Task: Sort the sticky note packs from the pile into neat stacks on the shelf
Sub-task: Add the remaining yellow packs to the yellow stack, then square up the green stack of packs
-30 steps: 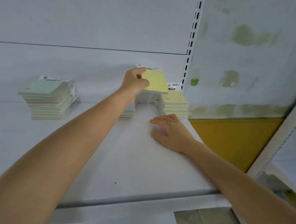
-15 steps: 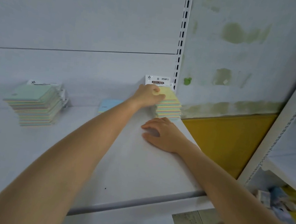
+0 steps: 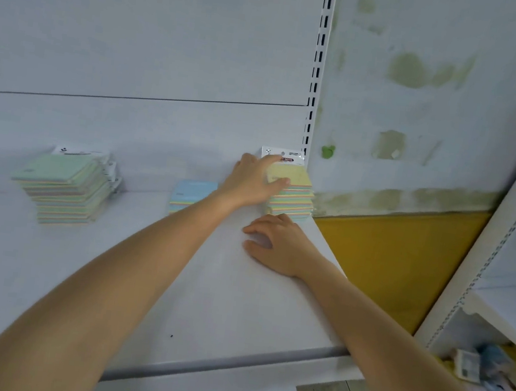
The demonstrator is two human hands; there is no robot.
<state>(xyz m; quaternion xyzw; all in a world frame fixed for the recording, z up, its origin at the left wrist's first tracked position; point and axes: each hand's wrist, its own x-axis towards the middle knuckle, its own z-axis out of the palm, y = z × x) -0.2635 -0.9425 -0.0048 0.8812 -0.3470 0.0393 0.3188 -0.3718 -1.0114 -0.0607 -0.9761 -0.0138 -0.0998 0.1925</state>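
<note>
Yellow paper tops the corner: the yellow pack lies on the right stack at the far right end of the shelf, close beside the slotted post. The left hand reaches it from the left, thumb against the near edge and forefinger stretched back toward the header card. It holds the pack in a narrow pinch.

The pack's long axis runs front to back, card end toward the back wall. The right hand lies flat and relaxed on the shelf just before the stack's foot, holding nothing. It is the nearer hand to the stack's front face, so squaring that face would probably fall to it.

On the card only "Y NOTE" can be read, in a dark band; the rest is covered or too small. Further left stand a blue-topped middle stack and a green-topped left stack, whose cards are too blurred to read. The loose pile lies on a lower shelf at right.
</note>
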